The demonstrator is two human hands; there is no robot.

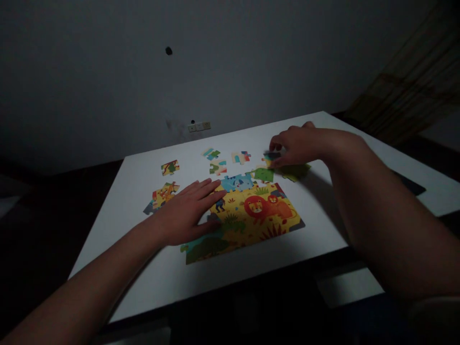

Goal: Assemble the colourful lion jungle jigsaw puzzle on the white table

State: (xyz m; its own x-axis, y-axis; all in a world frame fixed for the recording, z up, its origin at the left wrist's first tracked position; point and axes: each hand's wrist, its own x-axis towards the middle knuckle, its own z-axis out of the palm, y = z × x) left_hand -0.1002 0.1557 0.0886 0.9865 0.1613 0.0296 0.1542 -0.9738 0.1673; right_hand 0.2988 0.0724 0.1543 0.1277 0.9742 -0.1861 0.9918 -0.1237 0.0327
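A small puzzle piece [270, 157] sits under the fingertips of the right hand [298, 143], pinched between thumb and fingers, just off the far right corner of the assembled puzzle [247, 215]. The dim light and blur make it hard to tell whether the piece is lifted or still flat on the table [323, 225]. A green piece [295, 171] lies partly beneath that hand, and another green piece [264, 174] touches the assembled section's far edge.

The left hand [187, 211] lies flat and spread out, palm down, gripping nothing; its fingers press on the near left part of the assembled puzzle, which shows a lion on yellow ground with a blue strip along its far edge. Just left of that hand lies a yellow cluster of joined pieces [161, 195].

Farther back on the white table are loose pieces, well apart from one another: one with yellow and green [170, 167], a pale blue-green one [211, 154], one with green and teal [218, 167], and a pale one with red and blue [241, 157]. Behind the table, a wall socket [199, 127] sits low on the dark wall.
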